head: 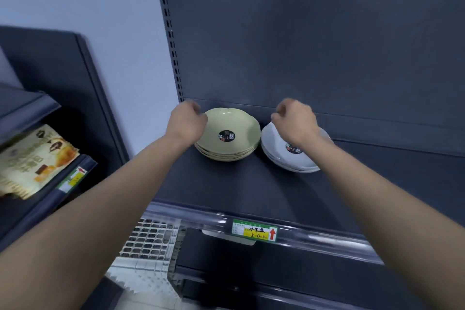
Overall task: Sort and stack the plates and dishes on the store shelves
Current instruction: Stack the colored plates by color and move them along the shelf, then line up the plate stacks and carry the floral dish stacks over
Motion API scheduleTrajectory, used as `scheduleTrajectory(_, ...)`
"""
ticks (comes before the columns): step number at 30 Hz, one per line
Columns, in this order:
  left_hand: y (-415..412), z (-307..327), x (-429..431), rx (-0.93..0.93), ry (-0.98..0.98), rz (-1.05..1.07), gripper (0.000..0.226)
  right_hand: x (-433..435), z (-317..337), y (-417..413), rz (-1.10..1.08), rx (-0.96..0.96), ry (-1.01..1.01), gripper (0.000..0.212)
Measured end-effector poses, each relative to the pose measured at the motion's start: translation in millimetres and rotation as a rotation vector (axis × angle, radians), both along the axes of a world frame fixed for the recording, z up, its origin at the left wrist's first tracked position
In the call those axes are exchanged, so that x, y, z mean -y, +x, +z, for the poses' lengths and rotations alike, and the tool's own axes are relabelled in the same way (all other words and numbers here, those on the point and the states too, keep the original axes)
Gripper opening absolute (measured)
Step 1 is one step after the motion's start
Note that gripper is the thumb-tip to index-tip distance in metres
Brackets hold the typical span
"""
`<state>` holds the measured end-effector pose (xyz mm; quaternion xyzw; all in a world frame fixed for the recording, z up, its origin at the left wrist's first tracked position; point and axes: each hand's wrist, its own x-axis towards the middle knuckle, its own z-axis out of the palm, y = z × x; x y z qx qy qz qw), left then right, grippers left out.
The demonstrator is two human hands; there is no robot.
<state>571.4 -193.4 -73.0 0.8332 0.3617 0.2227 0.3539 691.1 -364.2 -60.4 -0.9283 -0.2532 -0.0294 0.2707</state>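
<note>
Dark shelf (pixel 226 184) carries stacked green plates (pixel 239 123), white plates (pixel 284 156).

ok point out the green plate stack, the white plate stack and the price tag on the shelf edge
green plate stack (pixel 237 121), head view, bare inside of the top plate
white plate stack (pixel 284 158), head view, top plate's inside, near front
price tag (pixel 254 231), head view, yellow middle of the label
</note>
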Motion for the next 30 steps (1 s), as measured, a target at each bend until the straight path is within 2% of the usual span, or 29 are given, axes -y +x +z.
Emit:
scheduleTrajectory(5, -66, 41, -16, 0.125, 0.11, 0.082, 0.031, -81, 31, -54, 0.405, 0.024, 0.097, 0.018)
scheduleTrajectory(11, -184, 65, -55, 0.123, 0.317, 0.378, 0.026, -173, 50, -151, 0.777, 0.026, 0.149, 0.024)
scheduleTrajectory(16, -294, 67, -95, 0.114, 0.295, 0.587, 0.03, -245, 58, -248, 1.018, 0.069, 0.182, 0.021)
scheduleTrajectory(20, -384, 60, -133, 0.062, 0.256, 0.778, 0.028, -300, 57, -328, 1.163, 0.0, 0.149, 0.025)
scheduleTrajectory(24, -473, 50, -173, 0.007, 0.195, 0.954, 0.018, -356, 52, -402, 1.24, -0.046, 0.12, 0.028)
scheduleTrajectory(27, -530, 44, -197, 0.003, 0.099, 1.071, 0.022, -392, 47, -446, 1.268, -0.099, 0.077, 0.025)
scheduleTrajectory(29, -561, 39, -211, 0.001, 0.043, 1.147, 0.004, -411, 43, -471, 1.287, -0.103, 0.054, 0.02)
scheduleTrajectory(30, -575, 36, -218, 0.001, 0.014, 1.2, 0.013, -419, 41, -482, 1.304, -0.117, 0.047, 0.02)
